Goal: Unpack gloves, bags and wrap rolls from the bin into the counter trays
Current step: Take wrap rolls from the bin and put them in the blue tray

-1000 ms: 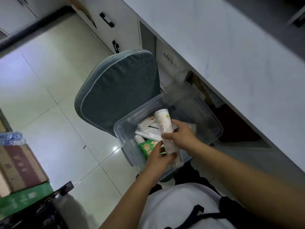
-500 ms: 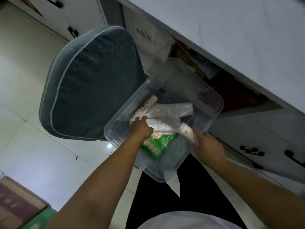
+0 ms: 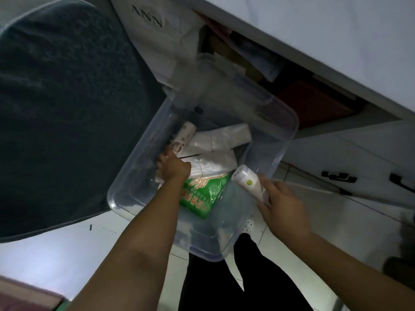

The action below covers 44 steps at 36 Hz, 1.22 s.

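Right hand (image 3: 283, 207) curls around a white wrap roll (image 3: 249, 183) over the clear bin's (image 3: 289, 133) near corner. Left hand (image 3: 174, 167), fingers bent down, digs among white bag packs (image 3: 221, 140) beside the green glove packet (image 3: 203, 194). Bin sits on pale floor tiles (image 3: 45, 261), under a white counter (image 3: 336, 34).
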{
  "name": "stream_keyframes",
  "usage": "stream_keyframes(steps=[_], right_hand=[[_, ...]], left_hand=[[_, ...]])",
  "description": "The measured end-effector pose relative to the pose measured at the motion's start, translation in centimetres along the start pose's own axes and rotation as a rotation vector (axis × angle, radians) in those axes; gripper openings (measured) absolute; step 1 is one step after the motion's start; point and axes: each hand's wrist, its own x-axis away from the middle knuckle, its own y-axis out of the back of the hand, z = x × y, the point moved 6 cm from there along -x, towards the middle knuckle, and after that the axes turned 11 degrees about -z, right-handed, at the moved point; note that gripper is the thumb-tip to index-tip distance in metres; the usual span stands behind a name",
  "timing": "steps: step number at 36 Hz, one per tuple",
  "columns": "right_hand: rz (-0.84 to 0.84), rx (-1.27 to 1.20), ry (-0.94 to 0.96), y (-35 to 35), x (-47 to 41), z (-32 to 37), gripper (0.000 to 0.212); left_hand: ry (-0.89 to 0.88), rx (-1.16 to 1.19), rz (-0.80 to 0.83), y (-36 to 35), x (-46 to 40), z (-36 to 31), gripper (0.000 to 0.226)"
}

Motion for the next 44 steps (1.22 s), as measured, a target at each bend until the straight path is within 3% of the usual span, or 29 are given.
stream_keyframes(steps=[6,12,16,23,30,35,38,44], right_hand=[[0.011,0.034,0.005,0.0,-0.1,-0.2,0.071],[0.018,0.041,-0.015,-0.2,-0.3,0.0,0.074],[0.016,0.055,-0.004,-0.3,-0.4,0.1,0.073],[0.015,0.031,-0.020,-0.6,-0.3,-0.5,0.075],[0.052,-0.035,0.022,-0.5,-0.9,-1.1,0.074],[0.069,-0.263,0.044,0.9,-1.2,-2.2,0.071],[0.027,-0.447,0.088,3.2,-0.6,-3.7,0.074],[-0.009,-0.853,0.198,12.6,3.3,-9.7,0.074]], left_hand=[[-0.039,-0.058,-0.059,-0.3,0.0,-1.6,0.066],[-0.144,-0.199,0.037,-0.8,-0.8,-2.4,0.080],[-0.205,-0.344,0.118,-1.3,-1.5,-2.6,0.059],[-0.284,-0.352,0.139,-1.1,-1.1,-3.6,0.047],[-0.209,0.041,0.096,2.2,3.5,-3.4,0.041],[-0.092,0.314,0.173,5.0,10.6,-2.8,0.051],[-0.069,0.420,0.180,7.1,16.4,-3.3,0.044],[-0.021,0.727,0.173,9.4,30.3,-6.8,0.037]])
